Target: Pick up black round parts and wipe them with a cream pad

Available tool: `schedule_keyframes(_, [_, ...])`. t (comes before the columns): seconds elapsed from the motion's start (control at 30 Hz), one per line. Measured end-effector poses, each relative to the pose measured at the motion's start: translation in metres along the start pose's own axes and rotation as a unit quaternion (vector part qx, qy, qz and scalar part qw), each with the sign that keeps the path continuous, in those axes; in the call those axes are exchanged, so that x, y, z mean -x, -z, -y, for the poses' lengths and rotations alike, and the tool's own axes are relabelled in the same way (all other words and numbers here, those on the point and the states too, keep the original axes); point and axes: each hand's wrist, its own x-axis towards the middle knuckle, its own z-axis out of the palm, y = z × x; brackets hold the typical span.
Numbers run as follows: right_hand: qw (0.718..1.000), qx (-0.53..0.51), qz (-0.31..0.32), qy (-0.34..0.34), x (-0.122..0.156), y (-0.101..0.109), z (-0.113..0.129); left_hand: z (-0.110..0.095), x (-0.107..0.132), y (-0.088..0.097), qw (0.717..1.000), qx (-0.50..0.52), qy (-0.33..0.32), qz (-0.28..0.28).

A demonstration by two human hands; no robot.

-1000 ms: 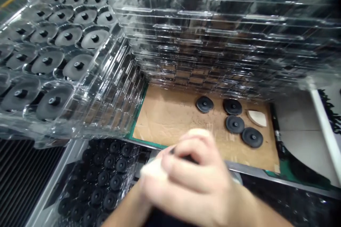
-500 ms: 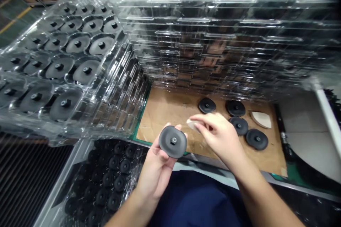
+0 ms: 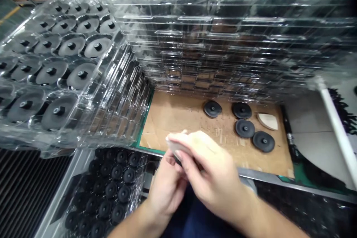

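My left hand (image 3: 167,187) is curled around a black round disc (image 3: 177,160), which is almost entirely hidden between my hands. My right hand (image 3: 208,171) lies over it, pinching a pale cloth pad (image 3: 175,145) against the disc. On the brown cardboard sheet (image 3: 178,126) beyond my hands rest several similar black studded discs, the closest being one (image 3: 244,128) near the sheet's middle right. A pale wedge of cloth or foam (image 3: 267,121) lies beside them.
A tall stack of clear plastic trays (image 3: 223,44) rises behind the cardboard. A tilted clear tray (image 3: 106,78) holding black discs stands at left. Below it, a lower tray (image 3: 139,160) holds rows of black discs. A metal edge (image 3: 267,178) runs along the cardboard's front.
My hands have come together. The disc shown face-up in my left hand half a second ago is now covered by my right hand and the pale pad.
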Motion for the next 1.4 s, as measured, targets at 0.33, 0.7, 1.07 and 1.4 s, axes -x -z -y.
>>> schedule_keyframes(0.33, [0.994,-0.054,0.092,0.013,-0.003,-0.002,0.001,-0.011,-0.002,-0.003,0.999,-0.029,0.033,0.024])
schedule_keyframes(0.7, [0.994,0.083,0.018,0.071,0.002,0.012,-0.026,-0.017,-0.008,0.002,0.993,0.003,0.079,0.09])
schedule_keyframes(1.07, [0.965,0.07,0.059,-0.247,0.074,-0.015,-0.09,-0.021,0.001,0.015,0.987,0.045,0.085,0.13])
schedule_keyframes(1.4, [0.995,0.08,0.013,0.057,0.017,0.025,-0.005,-0.013,0.005,0.0,0.985,-0.011,0.082,0.148])
